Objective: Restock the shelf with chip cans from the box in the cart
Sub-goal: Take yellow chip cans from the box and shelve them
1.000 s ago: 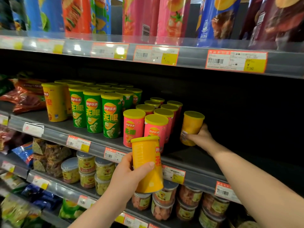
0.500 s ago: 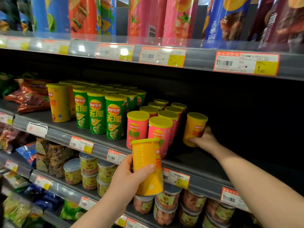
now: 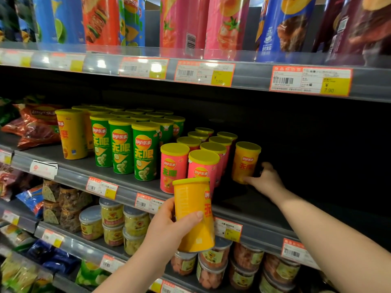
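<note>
My left hand (image 3: 167, 229) grips a yellow chip can (image 3: 193, 210) upright in front of the middle shelf's edge (image 3: 127, 191). A second yellow chip can (image 3: 245, 161) stands upright on that shelf, right of the pink cans (image 3: 174, 166), with its label facing out. My right hand (image 3: 265, 180) reaches in beside it. Its fingertips touch the can's base, and the thumb is lifted off the can. Green cans (image 3: 121, 144) and more yellow cans (image 3: 70, 134) fill the shelf further left. The box and cart are out of view.
Right of the standing yellow can the shelf is dark, bare board (image 3: 306, 187). Tall chip tubes (image 3: 184, 22) line the shelf above, behind price tags (image 3: 310, 81). Plastic snack tubs (image 3: 112, 220) and bags fill the lower shelves. Red chip bags (image 3: 36, 123) lie at far left.
My right hand has set its yellow can upright beside the pink cans and loosened its hold, slipping down to the base. My left hand still holds its can in much the same place.
</note>
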`<state>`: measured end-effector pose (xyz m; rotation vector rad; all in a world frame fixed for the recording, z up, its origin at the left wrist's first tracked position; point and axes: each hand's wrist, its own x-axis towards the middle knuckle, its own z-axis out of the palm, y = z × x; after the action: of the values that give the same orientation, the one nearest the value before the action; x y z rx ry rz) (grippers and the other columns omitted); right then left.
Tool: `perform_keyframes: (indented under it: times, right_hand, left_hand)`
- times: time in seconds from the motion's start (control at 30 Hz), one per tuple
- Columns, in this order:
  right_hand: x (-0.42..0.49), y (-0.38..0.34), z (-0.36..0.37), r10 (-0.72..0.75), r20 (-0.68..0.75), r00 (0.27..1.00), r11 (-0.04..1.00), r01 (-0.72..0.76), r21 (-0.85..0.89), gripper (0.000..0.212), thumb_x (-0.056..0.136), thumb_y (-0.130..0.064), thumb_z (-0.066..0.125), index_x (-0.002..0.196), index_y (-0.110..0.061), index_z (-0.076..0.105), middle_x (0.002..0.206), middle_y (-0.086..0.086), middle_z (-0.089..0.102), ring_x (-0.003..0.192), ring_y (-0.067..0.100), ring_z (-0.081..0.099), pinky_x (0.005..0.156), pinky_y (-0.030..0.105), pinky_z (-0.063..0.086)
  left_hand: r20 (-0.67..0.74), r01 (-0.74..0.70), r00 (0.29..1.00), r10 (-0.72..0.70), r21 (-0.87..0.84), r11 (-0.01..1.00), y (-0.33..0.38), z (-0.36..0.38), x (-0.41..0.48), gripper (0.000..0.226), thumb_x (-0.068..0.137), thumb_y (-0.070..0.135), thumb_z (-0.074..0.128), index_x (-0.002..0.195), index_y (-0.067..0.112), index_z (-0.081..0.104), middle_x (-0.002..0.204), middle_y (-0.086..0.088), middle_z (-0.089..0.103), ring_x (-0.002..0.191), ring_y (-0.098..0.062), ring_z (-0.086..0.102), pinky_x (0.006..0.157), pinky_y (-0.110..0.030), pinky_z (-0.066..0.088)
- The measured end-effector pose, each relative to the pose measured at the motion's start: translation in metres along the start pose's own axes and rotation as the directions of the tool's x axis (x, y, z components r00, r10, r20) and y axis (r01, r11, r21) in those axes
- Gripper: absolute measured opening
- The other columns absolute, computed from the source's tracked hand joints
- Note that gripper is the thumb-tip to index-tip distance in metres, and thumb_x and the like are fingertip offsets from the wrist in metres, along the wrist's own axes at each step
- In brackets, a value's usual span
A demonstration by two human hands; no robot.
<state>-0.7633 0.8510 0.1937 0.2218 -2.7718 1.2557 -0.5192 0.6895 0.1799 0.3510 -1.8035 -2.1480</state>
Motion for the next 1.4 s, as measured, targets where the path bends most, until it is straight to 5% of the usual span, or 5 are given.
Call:
perform_keyframes:
  times: [0.27, 0.4, 0.63, 0.9, 1.4]
  right_hand:
    - [-0.078, -0.026, -0.05, -0.296, 0.401, 0.867, 0.943, 0.2, 0.264, 0.019, 0.094, -0.033, 0.055, 0.113, -0.034, 0.056, 0.108, -0.006, 0.064, 0.094, 0.009, 0.062, 0.077, 0.025, 0.049]
    - [-0.108, -0.032, -0.061, -0.338, 0.577, 0.744, 0.927, 0.155, 0.342, 0.05, 0.072, -0.033, 0.067, 0.117, -0.036, 0.047, 0.115, -0.014, 0.061, 0.104, 0.003, 0.062, 0.079, 0.022, 0.052]
    - [-0.092, -0.008, -0.075, -0.262, 0.341, 0.903, 0.944, 0.166, 0.286, 0.077, 0.076, -0.02, 0.078, 0.138, -0.028, 0.032, 0.136, -0.005, 0.049, 0.114, 0.007, 0.053, 0.095, 0.027, 0.047]
    - [-0.039, 0.027, -0.064, -0.025, 0.016, 1.0, 0.987, 0.022, 0.162, 0.078, 0.074, -0.014, 0.079, 0.137, -0.011, 0.034, 0.135, 0.012, 0.05, 0.121, 0.027, 0.051, 0.092, 0.034, 0.044]
    - [0.006, 0.023, -0.045, 0.053, -0.046, 0.998, 0.999, -0.052, 0.015, 0.085, 0.075, -0.021, 0.08, 0.141, -0.012, 0.027, 0.141, 0.014, 0.043, 0.129, 0.032, 0.044, 0.104, 0.044, 0.039]
  left_hand:
    - [0.123, -0.078, 0.989, 0.075, 0.021, 0.997, 0.006, 0.037, 0.011, 0.052, 0.055, 0.041, 0.072, 0.105, 0.036, 0.056, 0.098, 0.012, 0.068, 0.087, -0.007, 0.068, 0.071, -0.027, 0.055]
    - [0.188, -0.152, 0.972, 0.139, 0.055, 0.987, 0.009, 0.059, 0.02, 0.048, 0.06, 0.044, 0.072, 0.105, 0.041, 0.054, 0.103, 0.012, 0.067, 0.093, -0.008, 0.066, 0.076, -0.028, 0.054]
    - [0.308, -0.386, 0.915, 0.261, 0.478, 0.789, -0.003, 0.072, 0.045, 0.088, 0.067, 0.065, 0.069, 0.141, 0.031, 0.036, 0.13, 0.007, 0.05, 0.119, -0.011, 0.05, 0.1, -0.034, 0.045]
    - [0.643, -0.639, 0.735, 0.215, 0.763, -0.094, -0.027, 0.057, 0.056, 0.058, 0.078, 0.051, 0.044, 0.128, 0.024, 0.054, 0.122, 0.002, 0.055, 0.112, -0.023, 0.052, 0.093, -0.033, 0.043]
    - [0.612, -0.633, 0.706, 0.357, 0.771, -0.072, -0.044, 0.055, 0.062, 0.043, 0.062, 0.052, 0.044, 0.09, 0.031, 0.07, 0.083, 0.012, 0.062, 0.073, -0.012, 0.063, 0.062, -0.02, 0.052]
